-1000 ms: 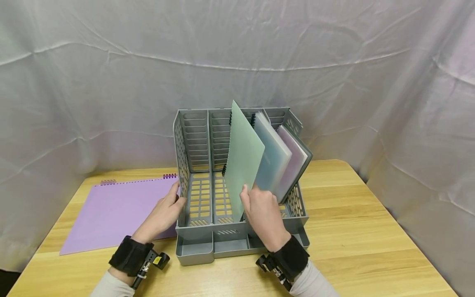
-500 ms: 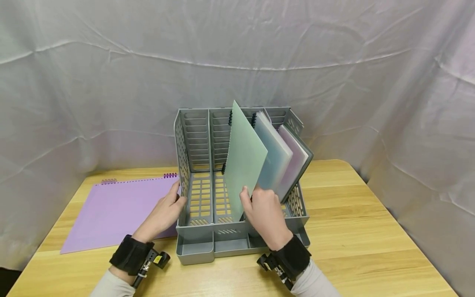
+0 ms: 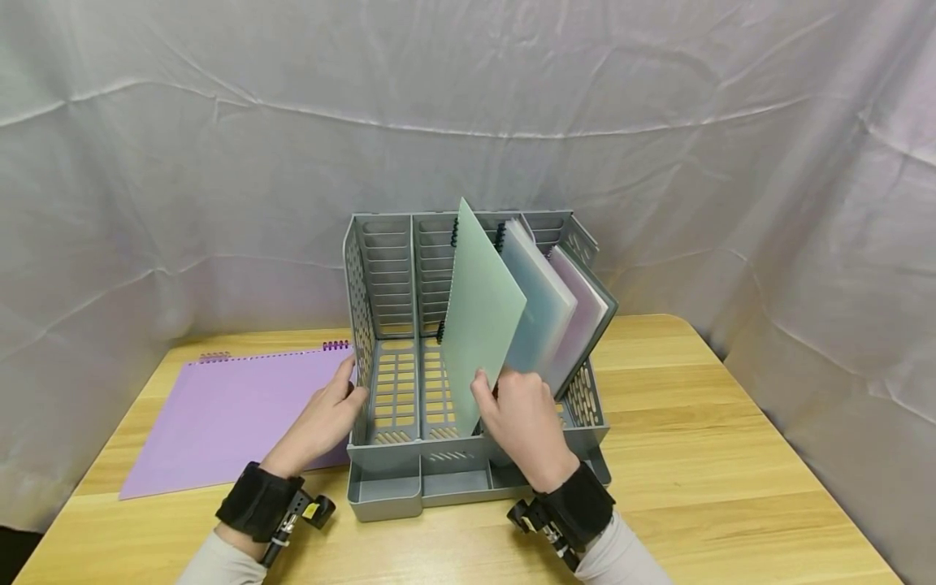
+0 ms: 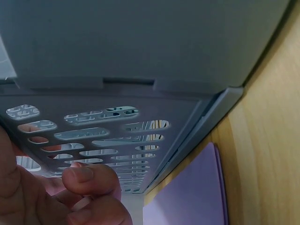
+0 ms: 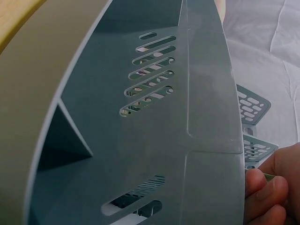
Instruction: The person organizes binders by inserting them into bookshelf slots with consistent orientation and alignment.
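Observation:
A grey desktop file organizer (image 3: 395, 457) with upright dividers stands mid-table. My right hand (image 3: 528, 422) pinches the near lower edge of a pale green spiral notebook (image 3: 478, 317), which stands upright in a middle slot. In the right wrist view, the fingertips (image 5: 276, 187) show just beyond the organizer's front wall. My left hand (image 3: 322, 418) grips the organizer's left side wall (image 3: 357, 301). Curled fingers (image 4: 93, 180) lie along that perforated wall in the left wrist view, and skin shows through its holes.
Right of the green notebook, a blue translucent notebook (image 3: 537, 305), a purple one (image 3: 574, 305) and a dark-covered one (image 3: 605, 313) lean rightward in the organizer. A large purple spiral notebook (image 3: 227, 422) lies flat at left. Grey cloth (image 3: 468, 106) hangs behind the wooden table (image 3: 731, 455).
The green notebook's near edge and my right hand have shifted very slightly to the right, mostly in the first half second. My left hand stays on the side wall.

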`<state>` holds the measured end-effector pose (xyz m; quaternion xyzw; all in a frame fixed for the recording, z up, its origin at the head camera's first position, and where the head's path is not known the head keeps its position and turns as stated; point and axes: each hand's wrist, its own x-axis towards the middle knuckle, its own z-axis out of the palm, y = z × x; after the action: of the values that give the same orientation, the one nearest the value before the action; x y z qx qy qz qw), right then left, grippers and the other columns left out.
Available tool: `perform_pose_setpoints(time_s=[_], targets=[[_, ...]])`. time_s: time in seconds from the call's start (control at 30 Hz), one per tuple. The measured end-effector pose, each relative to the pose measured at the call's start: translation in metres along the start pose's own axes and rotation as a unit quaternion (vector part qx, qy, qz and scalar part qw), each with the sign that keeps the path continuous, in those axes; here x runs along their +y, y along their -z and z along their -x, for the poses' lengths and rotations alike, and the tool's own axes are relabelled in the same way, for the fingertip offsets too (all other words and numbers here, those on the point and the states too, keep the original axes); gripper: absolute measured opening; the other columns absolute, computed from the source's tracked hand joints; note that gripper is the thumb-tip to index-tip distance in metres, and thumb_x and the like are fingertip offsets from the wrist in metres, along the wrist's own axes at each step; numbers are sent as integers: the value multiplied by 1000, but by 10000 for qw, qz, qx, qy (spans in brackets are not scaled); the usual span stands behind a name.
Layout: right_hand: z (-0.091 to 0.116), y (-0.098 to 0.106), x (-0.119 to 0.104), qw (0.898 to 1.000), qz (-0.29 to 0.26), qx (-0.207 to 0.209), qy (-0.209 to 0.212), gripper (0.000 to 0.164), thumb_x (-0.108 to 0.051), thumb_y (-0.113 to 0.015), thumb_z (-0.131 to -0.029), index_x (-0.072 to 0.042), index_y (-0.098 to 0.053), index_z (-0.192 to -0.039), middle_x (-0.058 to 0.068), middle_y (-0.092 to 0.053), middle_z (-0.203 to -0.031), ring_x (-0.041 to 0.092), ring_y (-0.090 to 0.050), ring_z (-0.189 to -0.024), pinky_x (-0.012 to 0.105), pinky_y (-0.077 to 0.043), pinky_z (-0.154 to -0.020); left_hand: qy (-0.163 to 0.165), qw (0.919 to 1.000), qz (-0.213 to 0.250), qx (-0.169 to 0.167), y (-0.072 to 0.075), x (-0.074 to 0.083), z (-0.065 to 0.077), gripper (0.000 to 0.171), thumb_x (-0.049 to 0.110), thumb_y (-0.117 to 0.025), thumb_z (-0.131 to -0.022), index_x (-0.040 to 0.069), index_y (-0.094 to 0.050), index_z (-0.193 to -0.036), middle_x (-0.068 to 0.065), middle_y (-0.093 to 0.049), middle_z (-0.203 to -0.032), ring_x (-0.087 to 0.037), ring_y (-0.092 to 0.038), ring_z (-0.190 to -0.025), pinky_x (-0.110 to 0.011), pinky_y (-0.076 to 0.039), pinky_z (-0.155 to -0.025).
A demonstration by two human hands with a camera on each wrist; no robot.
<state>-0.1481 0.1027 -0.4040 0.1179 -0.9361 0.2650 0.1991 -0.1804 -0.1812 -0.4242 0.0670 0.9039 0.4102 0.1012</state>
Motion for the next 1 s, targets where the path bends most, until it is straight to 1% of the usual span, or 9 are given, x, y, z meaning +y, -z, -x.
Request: perform_pose_setpoints(time_s=[0.17, 0.37, 0.47, 0.6, 0.7, 0.77, 0.87, 0.93, 1.0], targets=[[0, 1, 1, 10000, 10, -20, 21, 52, -27, -51, -114, -21, -32, -66, -8, -22, -56, 7, -15, -48, 23, -14, -51, 22, 10000, 38, -27, 0, 0, 0, 72, 31, -35, -114, 8, 1, -173, -28, -15, -176, -48, -24, -161, -65, -21, -130], [-1, 4, 0, 9999, -96, -69, 2, 49, -29, -55, -113, -21, -38, -67, -9, -26, -55, 5, -22, -45, 22, -17, -49, 44, 10000, 5, -33, -1, 1, -1, 73, 31, -36, -114, 7, 0, -173, -29, -16, -175, -49, -24, -161, -65, -22, -129], [-1, 6, 0, 9998, -102, -141, -3, 51, -32, -58, -112, -20, -39, -66, -9, -27, -55, 5, -24, -44, 22, -18, -48, 66, 10000, -5, -42, 0, 1, -1, 74, 33, -36, -114, 7, 0, -173, -30, -17, -175, -50, -26, -160, -66, -23, -128], [-2, 8, -2, 9994, -59, -333, 19, 58, -40, -59, -111, -21, -35, -62, -9, -23, -55, 6, -21, -44, 23, -16, -48, 75, 9999, -65, -43, 1, 2, 0, 75, 36, -37, -115, 5, -1, -173, -33, -20, -173, -53, -29, -158, -69, -25, -127], [-1, 11, -4, 9984, -61, -561, -21, 63, -45, -59, -111, -21, -32, -59, -9, -20, -53, 7, -19, -44, 23, -15, -49, 26, 9999, -147, -22, 2, 1, 0, 76, 42, -36, -116, 3, -3, -172, -35, -24, -171, -54, -33, -156, -70, -26, -126], [0, 13, -5, 9972, -69, -734, -94, 65, -47, -59, -110, -22, -32, -56, -10, -19, -52, 8, -21, -43, 24, -16, -49, -40, 9998, -196, -15, 3, 1, 1, 77, 47, -35, -117, 2, -5, -172, -36, -27, -169, -55, -36, -153, -71, -29, -124], [1, 16, -6, 9950, -126, -965, -200, 68, -49, -62, -108, -23, -31, -54, -11, -18, -50, 8, -25, -41, 23, -19, -48, -97, 9997, -229, -5, 5, -1, 4, 78, 54, -29, -117, 3, -7, -172, -34, -26, -171, -55, -34, -155, -71, -27, -125], [2, 18, -7, 9941, -116, -1060, -199, 69, -49, -63, -108, -23, -30, -53, -12, -17, -50, 7, -26, -40, 22, -20, -47, -140, 9996, -257, 23, 6, -3, 6, 78, 56, -25, -116, 3, -10, -172, -33, -31, -169, -54, -40, -152, -71, -29, -124], [3, 20, -8, 9935, -77, -1122, -156, 69, -49, -64, -107, -23, -29, -53, -12, -16, -51, 7, -27, -40, 22, -20, -46, -171, 9995, -273, 60, 7, -6, 8, 76, 56, -24, -116, 5, -15, -172, -33, -42, -164, -52, -52, -144, -69, -38, -121]])
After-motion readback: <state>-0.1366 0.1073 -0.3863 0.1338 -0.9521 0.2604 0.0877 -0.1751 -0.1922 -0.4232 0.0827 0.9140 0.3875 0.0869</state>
